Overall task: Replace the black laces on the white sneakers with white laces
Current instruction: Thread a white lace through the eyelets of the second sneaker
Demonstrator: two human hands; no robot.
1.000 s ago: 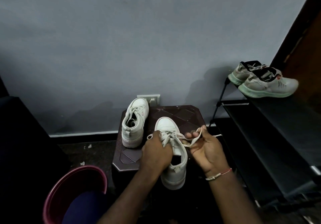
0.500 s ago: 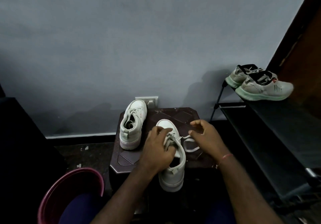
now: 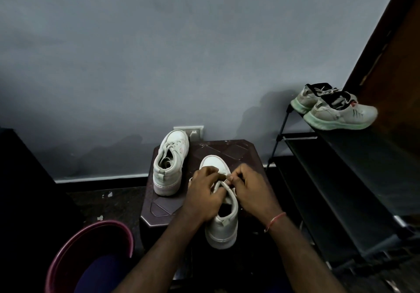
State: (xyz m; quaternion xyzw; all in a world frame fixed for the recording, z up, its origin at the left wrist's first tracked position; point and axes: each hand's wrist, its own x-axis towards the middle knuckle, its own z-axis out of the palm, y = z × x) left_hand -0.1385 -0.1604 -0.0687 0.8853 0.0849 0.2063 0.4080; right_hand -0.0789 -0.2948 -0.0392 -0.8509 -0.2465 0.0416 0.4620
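2nd sneaker [image 3: 170, 164] left, rack [image 3: 336, 186] rt.

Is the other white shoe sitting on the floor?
No, the other white sneaker stands on the dark table, beside the sneaker being laced.

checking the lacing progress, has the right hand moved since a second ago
Yes. The right hand came leftward from beside the nearer white sneaker on the dark brown stool to over its white laces, meeting the left hand.
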